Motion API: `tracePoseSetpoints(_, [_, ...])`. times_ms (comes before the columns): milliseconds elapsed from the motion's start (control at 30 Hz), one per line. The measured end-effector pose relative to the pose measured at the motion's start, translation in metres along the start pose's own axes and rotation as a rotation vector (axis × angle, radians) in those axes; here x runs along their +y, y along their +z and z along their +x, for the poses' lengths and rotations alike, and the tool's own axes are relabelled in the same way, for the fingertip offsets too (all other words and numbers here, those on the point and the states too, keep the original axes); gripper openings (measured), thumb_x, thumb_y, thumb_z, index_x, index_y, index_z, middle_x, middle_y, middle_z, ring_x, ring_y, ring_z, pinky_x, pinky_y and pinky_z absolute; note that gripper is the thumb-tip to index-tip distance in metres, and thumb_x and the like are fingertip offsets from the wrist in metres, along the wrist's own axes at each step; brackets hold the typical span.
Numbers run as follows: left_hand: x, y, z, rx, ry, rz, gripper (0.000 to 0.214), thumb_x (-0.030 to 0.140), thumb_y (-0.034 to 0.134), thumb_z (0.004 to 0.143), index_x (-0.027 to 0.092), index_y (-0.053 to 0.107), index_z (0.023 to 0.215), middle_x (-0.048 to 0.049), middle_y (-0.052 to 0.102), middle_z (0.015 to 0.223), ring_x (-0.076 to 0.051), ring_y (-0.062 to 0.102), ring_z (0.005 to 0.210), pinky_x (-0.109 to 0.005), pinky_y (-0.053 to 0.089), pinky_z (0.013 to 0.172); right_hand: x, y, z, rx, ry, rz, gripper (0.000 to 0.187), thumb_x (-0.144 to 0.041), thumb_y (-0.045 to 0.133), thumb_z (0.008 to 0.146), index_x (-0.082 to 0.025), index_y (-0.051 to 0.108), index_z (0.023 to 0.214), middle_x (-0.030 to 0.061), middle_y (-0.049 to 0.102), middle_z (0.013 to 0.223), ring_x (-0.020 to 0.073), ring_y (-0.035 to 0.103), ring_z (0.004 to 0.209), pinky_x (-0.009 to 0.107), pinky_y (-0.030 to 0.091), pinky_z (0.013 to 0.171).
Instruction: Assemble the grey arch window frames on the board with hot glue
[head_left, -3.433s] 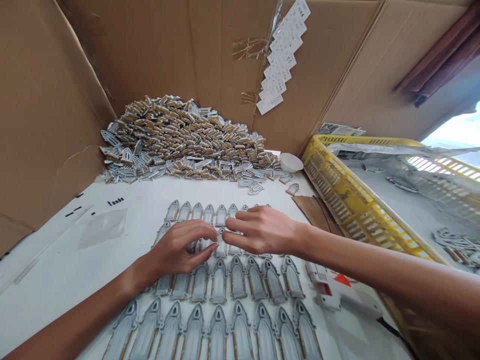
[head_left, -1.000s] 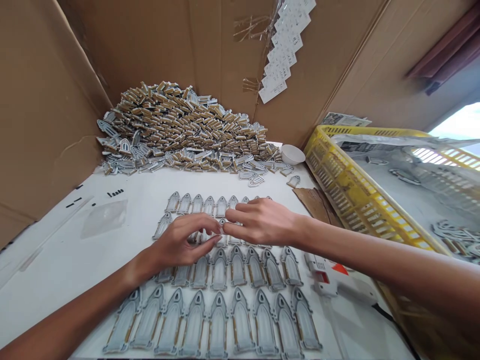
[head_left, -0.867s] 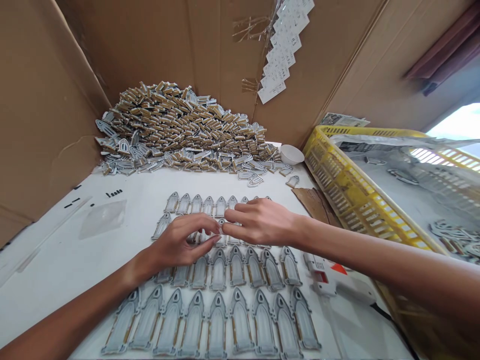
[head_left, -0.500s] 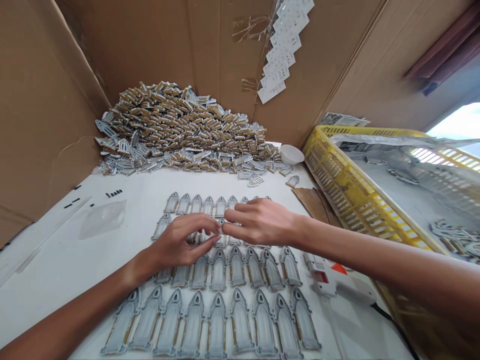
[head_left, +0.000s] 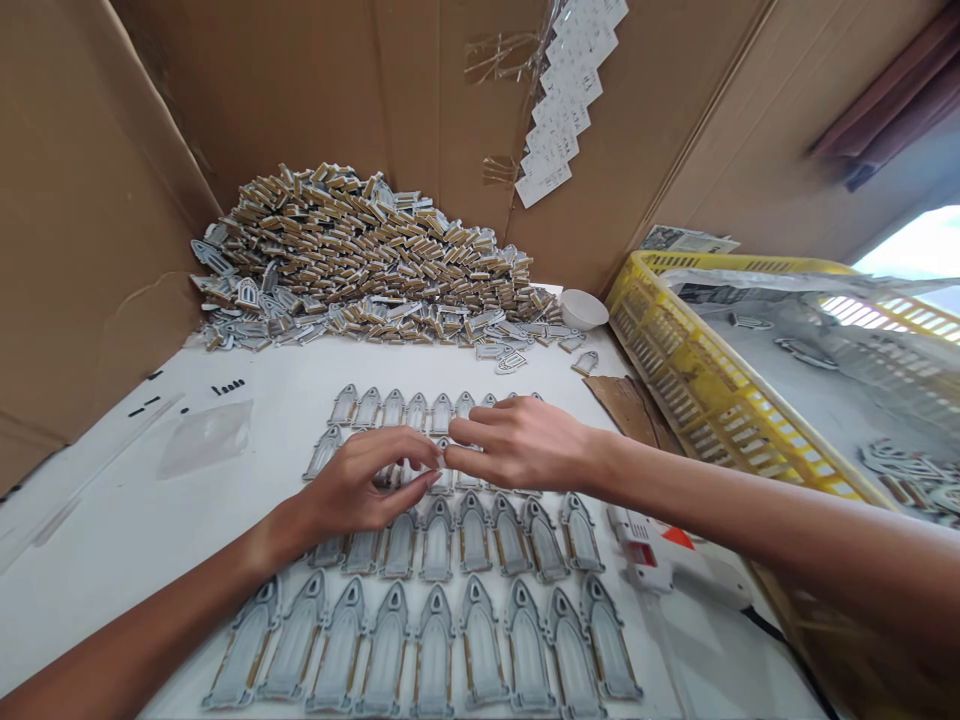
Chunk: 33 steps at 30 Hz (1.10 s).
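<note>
My left hand [head_left: 375,478] and my right hand [head_left: 521,440] meet over the second row from the back of small grey arched pieces. Their fingertips come together at the top of one arched piece [head_left: 443,480]. Both hands are closed in a pinch, and whatever lies between the fingertips is too small to make out. Several neat rows of these arch-shaped pieces lie on the white table [head_left: 187,560], pointed ends away from me. The front row includes a larger-looking arched piece [head_left: 436,650]. My hands hide parts of the second row.
A big heap of arched pieces [head_left: 360,260] rises against the cardboard wall [head_left: 315,90]. Beside it stands a white bowl [head_left: 583,310]. On the right are a yellow crate [head_left: 720,400] and a white glue gun [head_left: 675,565]. A clear plastic bag [head_left: 206,440] lies left.
</note>
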<state>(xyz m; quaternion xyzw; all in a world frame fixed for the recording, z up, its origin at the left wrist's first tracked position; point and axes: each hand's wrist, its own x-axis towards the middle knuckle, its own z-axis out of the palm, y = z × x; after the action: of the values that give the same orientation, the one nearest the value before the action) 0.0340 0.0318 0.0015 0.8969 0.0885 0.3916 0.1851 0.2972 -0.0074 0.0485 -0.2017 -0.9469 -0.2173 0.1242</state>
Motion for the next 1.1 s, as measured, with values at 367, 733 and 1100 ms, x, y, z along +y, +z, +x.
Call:
tracePoseSetpoints(367, [0.0, -0.0002, 0.0012, 0.01, 0.002, -0.001, 0.018, 0.007, 0.075, 0.094, 0.019, 0.07, 0.106, -0.0065, 0.081, 0.095, -0.019, 0.08, 0.089, -0.03, 0.066, 0.081, -0.0005, -0.0009, -0.0002, -0.022, 0.0, -0.008, 0.013, -0.014, 0.044, 0.113, -0.019, 0.056, 0.112, -0.0007, 0.058, 0.085, 0.0133, 0.048, 0.068, 0.034, 0.021, 0.052])
tracePoseSetpoints(733, [0.0012, -0.0013, 0.0017, 0.002, -0.008, -0.011, 0.019, 0.005, 0.075, 0.094, 0.019, 0.069, 0.107, -0.0064, 0.08, 0.095, -0.019, 0.079, 0.09, -0.03, 0.065, 0.082, -0.0003, 0.0004, -0.0009, -0.004, 0.007, -0.01, 0.012, -0.013, 0.046, 0.113, -0.02, 0.055, 0.111, -0.0012, 0.058, 0.085, 0.0137, 0.049, 0.068, 0.034, 0.022, 0.052])
tracePoseSetpoints(1100, [0.0006, -0.0009, 0.0008, 0.02, -0.008, 0.011, 0.018, 0.007, 0.075, 0.094, 0.02, 0.071, 0.106, -0.0051, 0.081, 0.093, -0.019, 0.08, 0.088, -0.031, 0.066, 0.083, -0.0002, -0.0009, -0.0006, -0.034, 0.004, -0.006, 0.01, -0.013, 0.047, 0.112, -0.019, 0.055, 0.113, -0.0009, 0.058, 0.086, 0.0133, 0.047, 0.069, 0.034, 0.021, 0.051])
